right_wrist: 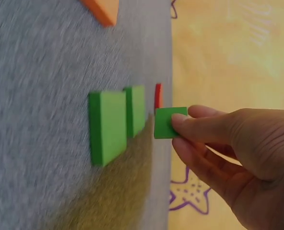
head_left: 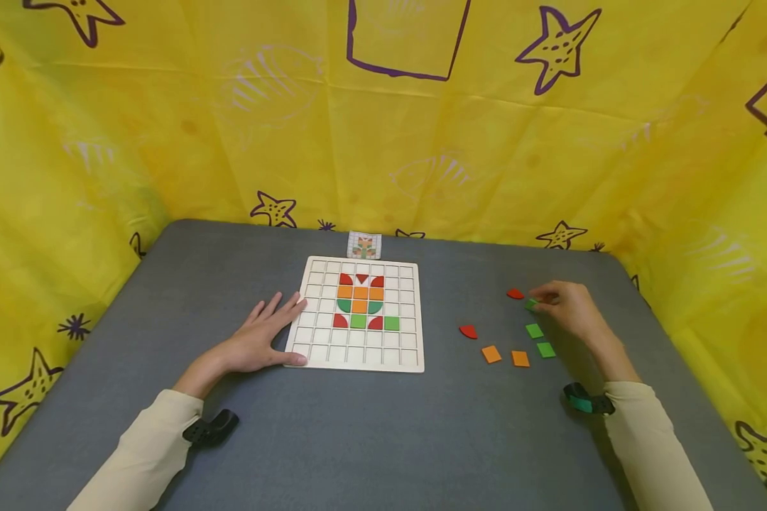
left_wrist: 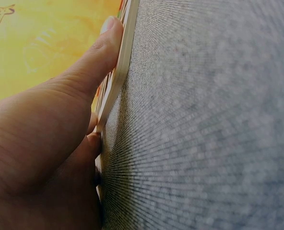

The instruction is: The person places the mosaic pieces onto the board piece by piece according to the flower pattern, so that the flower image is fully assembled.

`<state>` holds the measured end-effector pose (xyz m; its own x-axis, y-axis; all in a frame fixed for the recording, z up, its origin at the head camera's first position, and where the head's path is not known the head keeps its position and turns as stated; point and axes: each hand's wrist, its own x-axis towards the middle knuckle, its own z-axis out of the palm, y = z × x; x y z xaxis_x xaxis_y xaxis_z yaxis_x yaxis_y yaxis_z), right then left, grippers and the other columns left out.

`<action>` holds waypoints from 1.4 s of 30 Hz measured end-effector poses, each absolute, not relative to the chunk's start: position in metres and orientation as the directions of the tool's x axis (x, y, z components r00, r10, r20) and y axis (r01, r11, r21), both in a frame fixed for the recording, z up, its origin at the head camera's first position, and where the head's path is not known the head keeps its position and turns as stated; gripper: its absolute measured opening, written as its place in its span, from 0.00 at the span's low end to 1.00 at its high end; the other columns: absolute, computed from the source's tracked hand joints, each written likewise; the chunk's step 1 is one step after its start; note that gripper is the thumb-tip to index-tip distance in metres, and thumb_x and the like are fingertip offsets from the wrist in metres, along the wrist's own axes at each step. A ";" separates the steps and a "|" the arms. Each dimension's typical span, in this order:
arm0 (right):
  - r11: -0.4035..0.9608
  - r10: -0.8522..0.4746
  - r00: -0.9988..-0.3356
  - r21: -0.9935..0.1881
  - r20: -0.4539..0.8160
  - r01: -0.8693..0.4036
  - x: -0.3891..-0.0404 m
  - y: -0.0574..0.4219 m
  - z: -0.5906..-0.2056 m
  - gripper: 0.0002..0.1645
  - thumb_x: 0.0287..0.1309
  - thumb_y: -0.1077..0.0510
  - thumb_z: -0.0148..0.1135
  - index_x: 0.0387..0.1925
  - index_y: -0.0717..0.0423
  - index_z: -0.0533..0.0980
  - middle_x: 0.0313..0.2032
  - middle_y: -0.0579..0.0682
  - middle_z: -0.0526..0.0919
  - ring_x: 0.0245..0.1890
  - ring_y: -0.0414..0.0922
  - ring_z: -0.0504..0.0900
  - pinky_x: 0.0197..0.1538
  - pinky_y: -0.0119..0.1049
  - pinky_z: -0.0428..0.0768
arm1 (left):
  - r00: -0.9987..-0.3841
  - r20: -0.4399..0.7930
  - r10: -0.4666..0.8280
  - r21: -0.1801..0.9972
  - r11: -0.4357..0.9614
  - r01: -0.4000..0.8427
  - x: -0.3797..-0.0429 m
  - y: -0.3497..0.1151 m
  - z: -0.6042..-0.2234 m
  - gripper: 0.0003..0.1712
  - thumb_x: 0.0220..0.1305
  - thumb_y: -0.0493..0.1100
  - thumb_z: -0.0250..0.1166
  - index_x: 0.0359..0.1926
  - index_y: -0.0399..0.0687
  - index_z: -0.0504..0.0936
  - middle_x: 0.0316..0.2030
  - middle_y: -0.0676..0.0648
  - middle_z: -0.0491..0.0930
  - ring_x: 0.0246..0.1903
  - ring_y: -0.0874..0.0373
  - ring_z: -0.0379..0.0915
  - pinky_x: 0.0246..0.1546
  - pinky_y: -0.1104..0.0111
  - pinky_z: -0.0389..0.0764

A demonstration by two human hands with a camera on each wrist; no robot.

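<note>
L hand (head_left: 258, 337) spread, thumb & fingertips on L side of board (head_left: 319, 341); prob. stiff, may slide, hold by rim. Orange tiles (head_left: 491, 354) R of board. Green tile (head_left: 531, 304), nr red piece (head_left: 515, 293), pinched betw. R hand (head_left: 569, 309) thumb & fingers; looks light, rigid, maybe slick: grip nr edge.

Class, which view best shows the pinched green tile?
The right wrist view: there the tile is large and mostly uncovered. The head view shows it small, partly hidden; the left wrist view misses it.
</note>
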<state>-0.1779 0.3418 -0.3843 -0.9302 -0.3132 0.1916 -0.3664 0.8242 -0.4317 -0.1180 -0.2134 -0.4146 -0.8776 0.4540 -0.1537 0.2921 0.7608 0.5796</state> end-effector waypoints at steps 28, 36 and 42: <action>0.660 -0.465 -0.851 -0.545 0.244 -0.517 -0.203 0.237 -0.379 0.13 0.51 0.72 0.70 0.41 0.68 0.83 0.35 0.57 0.86 0.33 0.51 0.82 0.41 0.48 0.83 | -0.878 -0.170 0.448 0.559 0.777 0.288 -0.121 -0.215 -0.417 0.63 0.51 0.67 0.70 0.77 0.46 0.49 0.77 0.40 0.41 0.74 0.35 0.26 0.69 0.41 0.28; 0.637 -0.505 -0.831 -0.548 0.234 -0.542 -0.204 0.212 -0.379 0.12 0.51 0.72 0.70 0.40 0.67 0.84 0.34 0.55 0.86 0.33 0.49 0.81 0.41 0.46 0.83 | -0.880 -0.168 0.444 0.562 0.776 0.284 -0.120 -0.216 -0.418 0.63 0.51 0.68 0.70 0.77 0.47 0.49 0.77 0.40 0.41 0.74 0.35 0.26 0.69 0.41 0.28; 0.621 -0.542 -0.802 -0.525 0.249 -0.582 -0.203 0.193 -0.382 0.11 0.51 0.72 0.70 0.39 0.65 0.85 0.32 0.54 0.85 0.33 0.47 0.81 0.40 0.43 0.83 | -0.882 -0.167 0.440 0.560 0.779 0.282 -0.120 -0.216 -0.418 0.63 0.51 0.68 0.70 0.77 0.47 0.49 0.77 0.41 0.41 0.74 0.35 0.25 0.69 0.42 0.28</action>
